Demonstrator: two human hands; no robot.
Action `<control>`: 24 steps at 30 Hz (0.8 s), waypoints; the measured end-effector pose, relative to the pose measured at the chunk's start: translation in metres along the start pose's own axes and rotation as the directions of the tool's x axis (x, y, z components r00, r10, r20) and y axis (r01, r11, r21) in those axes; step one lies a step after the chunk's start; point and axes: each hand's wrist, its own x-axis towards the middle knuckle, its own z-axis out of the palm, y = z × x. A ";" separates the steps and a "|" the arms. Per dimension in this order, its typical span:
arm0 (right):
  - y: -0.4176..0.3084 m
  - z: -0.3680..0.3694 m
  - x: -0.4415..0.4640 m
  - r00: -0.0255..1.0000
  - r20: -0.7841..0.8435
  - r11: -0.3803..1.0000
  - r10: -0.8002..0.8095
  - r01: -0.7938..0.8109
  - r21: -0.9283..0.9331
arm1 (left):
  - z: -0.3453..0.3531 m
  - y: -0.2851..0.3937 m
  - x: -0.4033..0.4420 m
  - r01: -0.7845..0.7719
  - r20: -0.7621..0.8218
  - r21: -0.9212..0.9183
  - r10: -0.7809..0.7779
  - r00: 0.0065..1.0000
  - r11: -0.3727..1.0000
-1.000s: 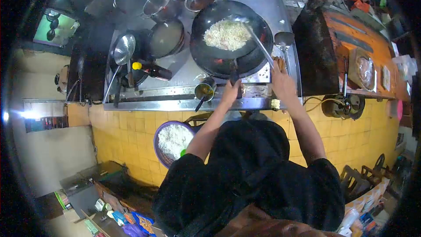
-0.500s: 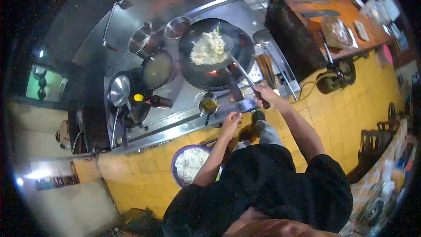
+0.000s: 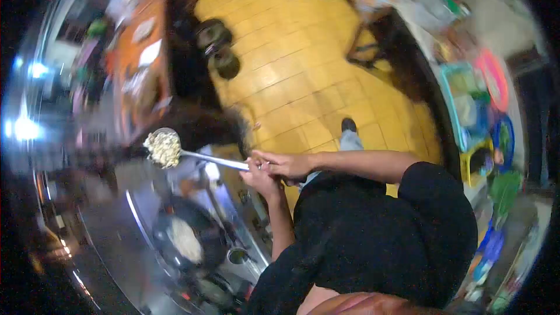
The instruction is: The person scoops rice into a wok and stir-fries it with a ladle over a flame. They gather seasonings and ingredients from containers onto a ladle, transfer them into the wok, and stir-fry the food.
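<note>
A long-handled wok ladle (image 3: 216, 160) reaches out to the left, its bowl heaped with pale, rice-like food (image 3: 165, 147). My left hand (image 3: 263, 181) is closed around the handle. Close against it, my right hand (image 3: 289, 165) is wrapped around the handle's near end, its fingers partly overlapping the left ones. Below the ladle, apart from it, sits the dark wok (image 3: 211, 227) on the stove, with more of the pale food inside. The picture is blurred by motion.
The steel stove (image 3: 116, 233) lies at lower left, with a small cup (image 3: 238, 255) near its edge. An orange-topped table (image 3: 154, 29) stands at upper left. Yellow tiles (image 3: 280, 52) cover the floor. To the right, a counter holds a turquoise basket (image 3: 449, 90) and a pink tray (image 3: 493, 79).
My view and body have turned right, away from the stove. The ladle has come up out of the wok loaded with food, and my left hand has joined the right on its handle.
</note>
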 end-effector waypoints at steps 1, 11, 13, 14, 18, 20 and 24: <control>0.015 -0.033 -0.020 0.977 -0.157 0.986 -0.143 0.126 -0.113 | 0.009 -0.035 0.014 -0.282 0.210 0.241 0.234 0.949 0.928; 0.089 -0.288 -0.359 0.259 -0.899 0.272 0.352 -0.948 -0.167 | 0.243 -0.079 -0.054 0.125 0.648 0.355 -0.341 0.681 0.926; 0.091 -0.308 -0.415 0.113 -0.923 0.305 0.368 -0.952 0.005 | 0.270 -0.093 -0.057 0.133 0.709 0.408 -0.406 0.577 0.903; 0.113 -0.315 -0.444 0.049 -0.958 0.332 0.283 -0.942 0.050 | 0.287 -0.096 -0.064 0.175 0.742 0.438 -0.464 0.483 0.882; 0.151 -0.317 -0.509 -0.392 -0.920 0.269 -0.010 -0.887 0.375 | 0.326 -0.090 -0.077 0.158 0.736 0.609 -0.628 0.253 0.778; 0.169 -0.322 -0.521 -0.458 -0.887 0.212 -0.057 -0.874 0.438 | 0.350 -0.078 -0.090 0.068 0.717 0.665 -0.662 0.217 0.743; 0.143 -0.328 -0.523 -0.547 -0.812 0.237 0.204 -0.777 0.583 | 0.382 -0.065 -0.091 -0.059 0.675 0.738 -0.738 0.030 0.672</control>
